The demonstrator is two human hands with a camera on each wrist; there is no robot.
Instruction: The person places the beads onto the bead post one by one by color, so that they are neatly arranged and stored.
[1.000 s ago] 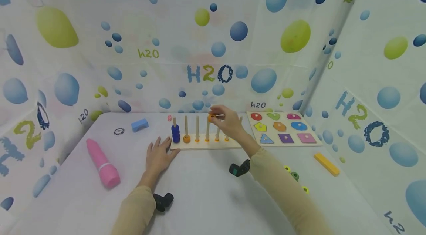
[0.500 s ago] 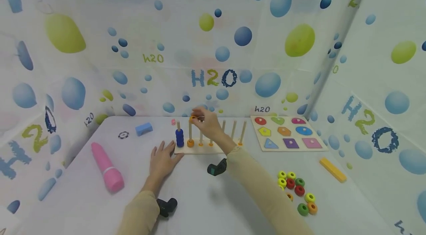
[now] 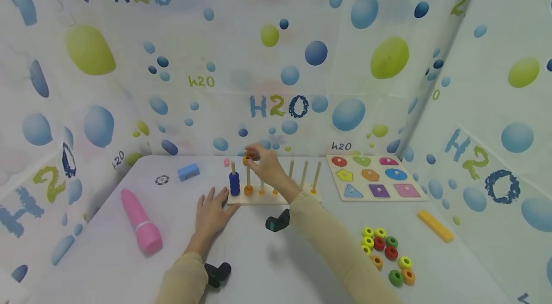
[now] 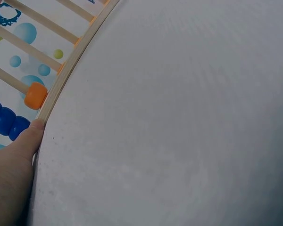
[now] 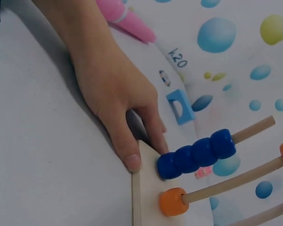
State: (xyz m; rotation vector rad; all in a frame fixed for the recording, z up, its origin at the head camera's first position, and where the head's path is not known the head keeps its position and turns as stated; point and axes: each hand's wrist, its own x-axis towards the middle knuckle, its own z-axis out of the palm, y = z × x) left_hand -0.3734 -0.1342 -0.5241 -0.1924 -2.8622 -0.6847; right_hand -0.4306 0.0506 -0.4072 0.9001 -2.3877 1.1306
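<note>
— Two hands are working at the peg board point(image 3: 258, 197); what is the right hand point(image 3: 268, 166) doing?

— Its fingers are pinching an orange ring point(image 3: 247, 160) at the top of the second peg point(image 3: 248, 175) from the left, thumb and fingertips closing round it. Another orange ring point(image 3: 248, 191) is sitting at the foot of that same peg, touching the board.

— And the left hand point(image 3: 211, 210)?

— It is lying flat on the table point(image 3: 258, 261), fingers straight and spread, holding nothing. The thumb is pressing against the board's left corner; the right wrist view is showing that contact plainly, thumb point(image 5: 130, 155) touching the wooden edge.

— What is standing just beside that corner?

— A stack of blue rings point(image 3: 235, 183) is sitting on the first peg, next to the orange one.

— Farther out?

— A pink tube point(image 3: 141, 221) is lying well to the left, with a blue block point(image 3: 189, 171) and a small black chip point(image 3: 161, 180) behind it. To the right, a shape puzzle point(image 3: 373, 177) is lying beside the peg board, a heap of loose rings point(image 3: 388, 253) is sitting nearer the person, and a yellow bar point(image 3: 435, 225) is resting beyond them.
</note>
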